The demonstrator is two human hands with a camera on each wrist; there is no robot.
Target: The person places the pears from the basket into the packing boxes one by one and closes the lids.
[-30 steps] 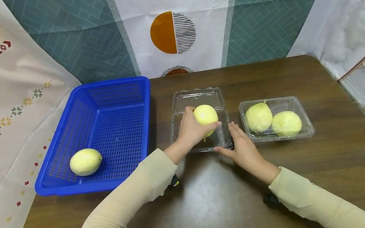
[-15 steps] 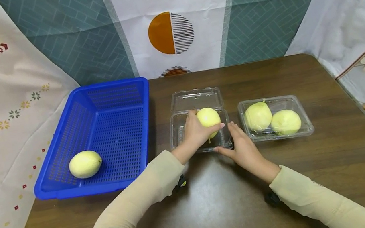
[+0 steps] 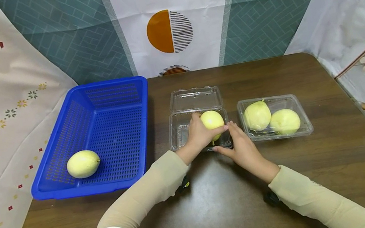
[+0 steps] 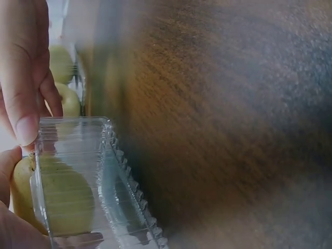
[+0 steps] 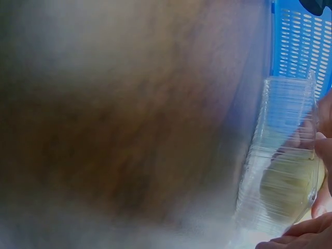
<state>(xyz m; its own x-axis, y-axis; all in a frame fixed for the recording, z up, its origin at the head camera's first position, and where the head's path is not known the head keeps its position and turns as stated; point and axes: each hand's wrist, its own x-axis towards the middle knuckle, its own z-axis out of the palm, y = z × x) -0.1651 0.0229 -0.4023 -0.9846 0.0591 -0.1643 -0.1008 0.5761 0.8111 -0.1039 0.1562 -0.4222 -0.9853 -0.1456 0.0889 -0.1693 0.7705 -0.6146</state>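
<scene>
In the head view, my left hand (image 3: 198,132) grips a pale yellow pear (image 3: 212,120) by its sides, fingers behind and thumb in front. The pear is down in the right half of an open clear plastic box (image 3: 179,131), its short stem toward me. My right hand (image 3: 245,152) holds the box's near right corner, thumb at the front wall and fingers along the right side. Through the clear wall the pear (image 4: 65,194) shows in the left wrist view. The right wrist view also shows the pear (image 5: 288,184) behind the plastic.
A blue plastic basket (image 3: 146,108) stands at the left with one pear (image 3: 83,164) in it. To the right, a second clear box (image 3: 307,124) contains two pears (image 3: 284,121). The open box's lid (image 3: 195,98) lies back toward the wall cloth.
My left hand has moved slightly right and toward me, lowering the pear into the box's right half. My right hand stays at the box corner.
</scene>
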